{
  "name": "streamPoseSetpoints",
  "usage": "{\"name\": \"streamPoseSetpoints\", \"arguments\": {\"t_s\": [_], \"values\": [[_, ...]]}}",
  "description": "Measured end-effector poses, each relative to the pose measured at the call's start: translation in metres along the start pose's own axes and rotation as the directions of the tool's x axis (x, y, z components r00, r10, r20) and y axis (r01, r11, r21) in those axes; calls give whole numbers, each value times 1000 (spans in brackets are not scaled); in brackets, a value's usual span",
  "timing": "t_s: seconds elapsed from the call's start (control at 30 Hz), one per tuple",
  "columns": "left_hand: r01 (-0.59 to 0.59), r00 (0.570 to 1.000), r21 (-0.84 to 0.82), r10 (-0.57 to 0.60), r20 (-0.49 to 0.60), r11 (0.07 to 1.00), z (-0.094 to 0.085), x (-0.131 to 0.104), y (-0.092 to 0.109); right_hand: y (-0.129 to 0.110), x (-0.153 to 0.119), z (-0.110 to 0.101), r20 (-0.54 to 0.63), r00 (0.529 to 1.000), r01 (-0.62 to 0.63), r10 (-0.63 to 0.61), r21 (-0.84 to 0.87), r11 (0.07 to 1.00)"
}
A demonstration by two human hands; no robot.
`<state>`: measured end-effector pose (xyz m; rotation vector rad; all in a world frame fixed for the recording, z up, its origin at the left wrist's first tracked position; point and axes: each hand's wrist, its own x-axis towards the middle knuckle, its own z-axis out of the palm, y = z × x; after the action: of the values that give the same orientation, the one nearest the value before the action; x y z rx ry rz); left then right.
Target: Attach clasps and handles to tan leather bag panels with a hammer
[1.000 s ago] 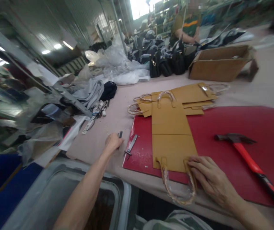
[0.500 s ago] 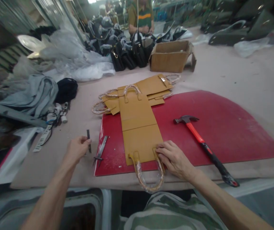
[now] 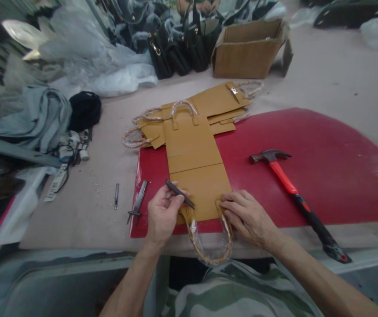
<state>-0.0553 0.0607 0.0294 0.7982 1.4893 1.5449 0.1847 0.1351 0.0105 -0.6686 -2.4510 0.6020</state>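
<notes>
My left hand (image 3: 163, 213) grips a dark metal punch (image 3: 180, 193), its lower end over the left handle tab. A long tan leather bag panel (image 3: 198, 185) lies on the red mat, with a plastic-wrapped handle (image 3: 210, 259) looping toward me at its near end. Beside the right handle tab, my right hand (image 3: 246, 215) is closed on the panel's edge, fingers bent. Left of the panel lie a divider-like metal tool (image 3: 138, 202) and a thin metal punch (image 3: 116, 196). A claw hammer (image 3: 288, 182) with a red and black handle rests to the right.
More tan panels (image 3: 217, 103) with wrapped handles are stacked behind. The red mat (image 3: 324, 163) covers much of the table. Farther back stand a cardboard box (image 3: 246, 55) and black handbags (image 3: 193, 48). Plastic wrap (image 3: 109, 66) and grey cloth (image 3: 40, 119) are heaped at left.
My left hand has moved right, from the table beside the mat to the left handle tab, carrying the punch. My right hand stays at the panel's edge. The camera view has tilted down.
</notes>
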Motion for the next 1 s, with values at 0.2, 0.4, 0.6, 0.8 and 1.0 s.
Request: {"name": "streamPoseSetpoints", "arguments": {"t_s": [0.2, 0.4, 0.6, 0.8, 1.0], "values": [[-203, 977, 234, 182, 109, 951, -1, -14, -8, 1, 1, -1, 5, 1000, 10, -10, 13, 1000], [-345, 937, 413, 288, 196, 842, -8, -20, -19, 1, 0, -1, 15, 1000, -11, 11, 30, 999], [-382, 924, 416, 340, 174, 825, -10, -24, -27, 1, 2, -1, -3, 1000, -3, 3, 32, 999], [-366, 931, 416, 320, 177, 833, -11, -25, -31, 1, 3, -2, -11, 1000, 19, -19, 11, 1000], [-441, 898, 481, 377, 228, 758, -5, -24, -26, 2, 1, 0, -1, 1000, -2, 2, 32, 999]]}}
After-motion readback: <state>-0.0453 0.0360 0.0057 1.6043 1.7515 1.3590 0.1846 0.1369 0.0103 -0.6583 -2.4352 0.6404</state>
